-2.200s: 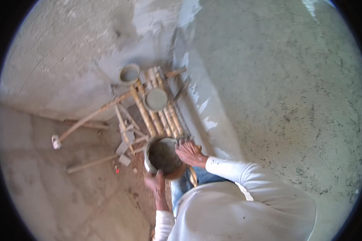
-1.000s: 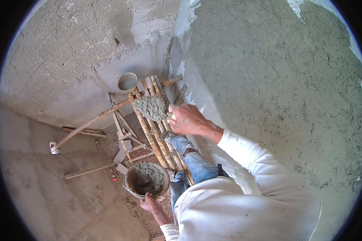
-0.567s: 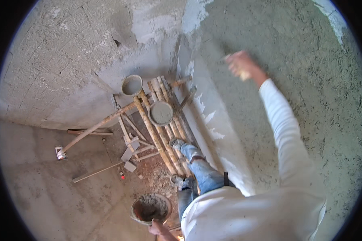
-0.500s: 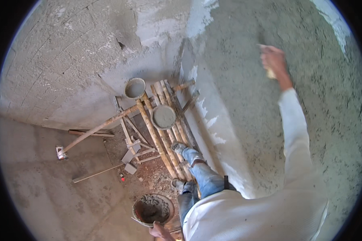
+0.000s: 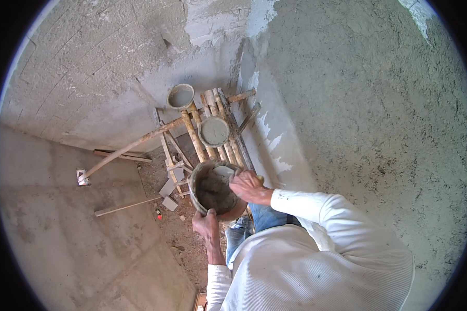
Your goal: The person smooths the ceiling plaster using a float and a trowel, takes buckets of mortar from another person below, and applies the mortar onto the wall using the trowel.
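Note:
My left hand (image 5: pixel 206 226) grips the near rim of a round bucket (image 5: pixel 237 211) and holds it up in front of my body. Grey wet mortar (image 5: pixel 213 194) lies inside, partly in shadow. My right hand (image 5: pixel 250 187) is closed round the handle of a trowel (image 5: pixel 223 171). The trowel's pale blade reaches into the bucket over the mortar at the far right side. Rough, wet grey plaster (image 5: pixel 368 114) covers the wall on my right.
Under me is a scaffold platform of wooden poles (image 5: pixel 193 136). Two bowls of grey mix, one nearer (image 5: pixel 214 131) and one farther (image 5: pixel 181 97), stand on it. A long pole (image 5: pixel 132 146) slants to the left. Broken blocks (image 5: pixel 169 202) and rubble lie on the floor below.
My right hand has come down from the plastered wall to the bucket with the trowel. My left hand has raised the bucket up and to the right, closer to the platform's middle in view.

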Motion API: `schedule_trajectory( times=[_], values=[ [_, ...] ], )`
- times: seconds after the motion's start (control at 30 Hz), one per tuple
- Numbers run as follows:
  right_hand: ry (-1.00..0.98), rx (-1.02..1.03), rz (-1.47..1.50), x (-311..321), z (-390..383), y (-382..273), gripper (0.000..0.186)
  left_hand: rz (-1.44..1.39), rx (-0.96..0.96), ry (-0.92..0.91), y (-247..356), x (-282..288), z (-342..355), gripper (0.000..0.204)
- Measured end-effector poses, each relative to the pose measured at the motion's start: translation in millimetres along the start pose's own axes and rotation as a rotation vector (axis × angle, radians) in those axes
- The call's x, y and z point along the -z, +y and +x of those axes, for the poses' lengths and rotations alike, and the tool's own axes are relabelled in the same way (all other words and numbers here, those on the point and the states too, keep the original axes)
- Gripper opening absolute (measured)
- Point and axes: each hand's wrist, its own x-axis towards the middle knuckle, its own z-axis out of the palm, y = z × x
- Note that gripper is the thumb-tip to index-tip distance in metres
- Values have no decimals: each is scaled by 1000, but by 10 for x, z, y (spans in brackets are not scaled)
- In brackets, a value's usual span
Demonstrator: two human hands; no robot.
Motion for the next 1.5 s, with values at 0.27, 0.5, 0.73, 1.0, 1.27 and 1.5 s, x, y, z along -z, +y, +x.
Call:
schedule_trajectory(
  times=[0.27,0.5,0.73,1.0,1.27,1.5],
  values=[
    [100,-300,189,58,-579,-336,27,-210,-197,-44,243,194,-255,30],
    [5,-391,587,384,-629,-835,31,-437,-139,2,-92,277,-154,22],
    [19,-336,631,87,-341,-907,36,-510,9,112,-438,289,-103,21],
    [146,-249,655,553,218,-586,38,-579,260,147,-1050,358,126,34],
    [-228,-263,1428,1446,783,1375,29,-396,424,306,-1416,364,323,49],
    [866,-1069,580,2603,-490,3706,28,-336,396,378,-1368,402,211,47]
  ],
)
